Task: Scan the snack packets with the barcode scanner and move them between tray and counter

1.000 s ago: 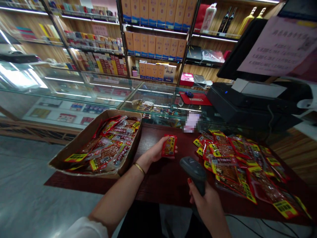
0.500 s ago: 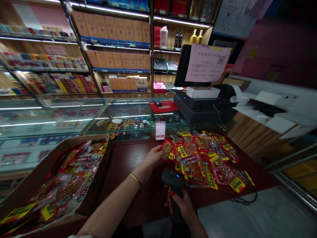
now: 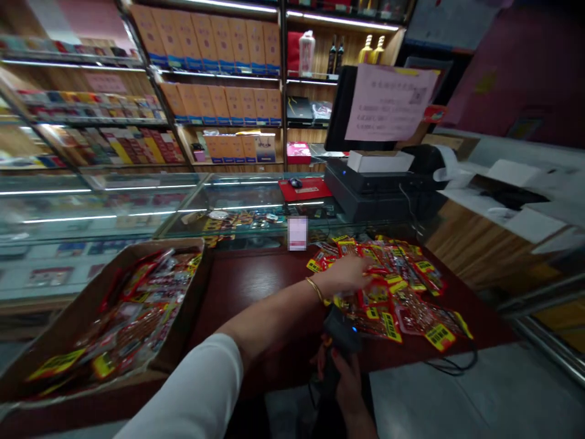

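One scanner [image 3: 342,329], a blue light on its head, is gripped in the right hand [image 3: 348,375], just by the near edge of the dark red surface [image 3: 242,274]. On the left a carton [image 3: 186,323] holds red-and-yellow packets [image 3: 137,338]. A smooth stretch of surface lies between the carton's right wall and the pile [image 3: 418,308] of similar packets on the right; the left arm, white-sleeved and with a gold bracelet [image 3: 315,289], crosses it. The left hand [image 3: 350,272] is over the pile's left part, blurred; I cannot tell whether its grip is closed on a packet. The pile reaches close to the surface's near edge, and a cable [image 3: 452,367] loops past that edge. Yellow labels on the packets bear dark characters, too small to read.

At the far edge stands a pale card [image 3: 297,233], pixelated. Beyond are a glass case [image 3: 183,227], a mouse [image 3: 295,183] on a red mat [image 3: 305,191], and a screen [image 3: 340,110] bearing a pink sheet [image 3: 388,100] with lines of unreadable writing and a square code. Shelves behind hold rows of tan boxes [image 3: 219,39].
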Demonstrator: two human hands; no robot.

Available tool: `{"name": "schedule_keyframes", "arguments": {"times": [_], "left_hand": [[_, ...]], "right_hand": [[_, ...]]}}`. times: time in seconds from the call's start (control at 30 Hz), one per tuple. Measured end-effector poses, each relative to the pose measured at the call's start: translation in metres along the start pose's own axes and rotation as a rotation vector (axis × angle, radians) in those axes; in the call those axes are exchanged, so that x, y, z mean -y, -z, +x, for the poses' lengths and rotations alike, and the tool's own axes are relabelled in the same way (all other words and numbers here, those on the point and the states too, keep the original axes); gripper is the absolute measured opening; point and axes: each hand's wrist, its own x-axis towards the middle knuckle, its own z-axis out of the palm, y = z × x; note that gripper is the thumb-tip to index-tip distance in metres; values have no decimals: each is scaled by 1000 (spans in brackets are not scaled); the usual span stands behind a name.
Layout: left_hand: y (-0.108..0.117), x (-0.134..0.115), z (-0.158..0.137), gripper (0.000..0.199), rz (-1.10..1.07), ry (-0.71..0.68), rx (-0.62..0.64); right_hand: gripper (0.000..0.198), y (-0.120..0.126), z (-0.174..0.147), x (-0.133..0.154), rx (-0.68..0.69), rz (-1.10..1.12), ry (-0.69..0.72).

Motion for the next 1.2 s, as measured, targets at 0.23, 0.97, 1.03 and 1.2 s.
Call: {"name": "schedule_keyframes", "arguments": {"times": [0.23, 0.97, 1.03, 1.2], "left_hand": [[139, 16, -185, 40, 253, 155, -471], [198, 83, -382, 21, 830, 1103, -357], [210, 64, -390, 20, 853, 1036, -551], [196, 30, -353, 36, 192, 569, -1091]], "right_hand": [[45, 20, 7, -10, 30, -222, -128], [53, 28, 13, -7, 79, -386, -245], [52, 24, 11, -8, 36, -366, -232], [52, 14, 14, -8, 50, -401, -232]]}}
